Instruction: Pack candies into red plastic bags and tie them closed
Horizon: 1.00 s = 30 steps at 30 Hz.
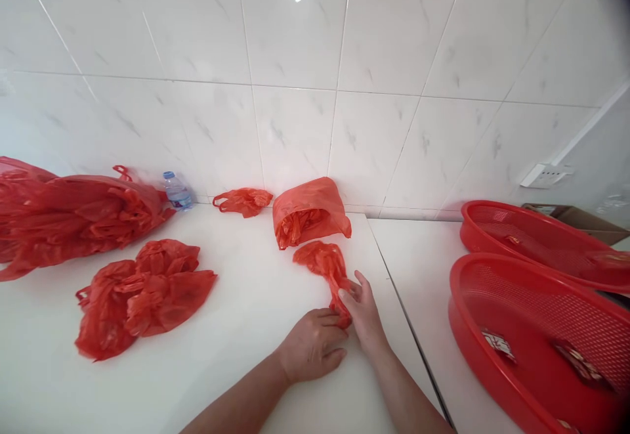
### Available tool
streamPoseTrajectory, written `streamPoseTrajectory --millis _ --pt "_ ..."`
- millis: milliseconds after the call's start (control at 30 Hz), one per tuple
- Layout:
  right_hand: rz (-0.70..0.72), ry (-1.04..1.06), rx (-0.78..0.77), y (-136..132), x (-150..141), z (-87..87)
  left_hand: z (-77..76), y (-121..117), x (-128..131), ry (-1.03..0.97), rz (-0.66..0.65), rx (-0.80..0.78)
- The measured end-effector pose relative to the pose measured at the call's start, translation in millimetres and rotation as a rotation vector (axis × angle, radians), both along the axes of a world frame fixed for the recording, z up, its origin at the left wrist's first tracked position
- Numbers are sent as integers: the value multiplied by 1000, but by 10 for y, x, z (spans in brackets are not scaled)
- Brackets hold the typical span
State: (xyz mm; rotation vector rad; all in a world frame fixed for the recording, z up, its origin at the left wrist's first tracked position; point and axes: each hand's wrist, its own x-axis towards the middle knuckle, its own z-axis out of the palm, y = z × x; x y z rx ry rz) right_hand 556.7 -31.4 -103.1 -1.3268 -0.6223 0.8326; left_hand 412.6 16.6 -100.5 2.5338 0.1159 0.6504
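Note:
A crumpled red plastic bag (325, 263) lies on the white counter (236, 368), stretched toward me. My left hand (312, 348) is curled with its fingers closed on the near end of that bag. My right hand (363, 309) pinches the same end from the right, fingers pressed on the plastic. Just behind the bag stands a larger red bag (310, 214), open toward me and stuffed with more red bags.
A heap of loose red bags (142, 293) lies at the left, a bigger pile (63, 217) behind it, and a small water bottle (176, 191) by the tiled wall. One knotted red bag (243, 201) sits at the wall. Two red mesh baskets (536, 342) stand right.

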Motion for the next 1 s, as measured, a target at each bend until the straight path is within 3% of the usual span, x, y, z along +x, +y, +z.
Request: streamPoseTrajectory --millis 67,167,267,400,567,700,800,1000 --pt "53 -34 -22 9 20 -8 -23 -12 -28 -50 64 -101" --pt "140 -118 -27 -4 15 -19 -66 101 -85 -216 362 -221" --pt "206 -205 -58 -47 -15 -8 -112 305 -136 -329 636 -180" --pt "327 -287 -56 -105 -34 33 -154 503 -165 -192 709 -125" --pt "387 -370 -48 -133 -43 69 -160 538 -155 63 792 -84" --pt "339 -371 -70 -127 -59 39 -129 585 -212 34 805 -117" --pt "196 -378 -118 -121 -10 15 -94 684 -320 -100 838 -249" --pt "-103 -338 -175 -133 279 20 -54 885 -564 -265 1067 -435"
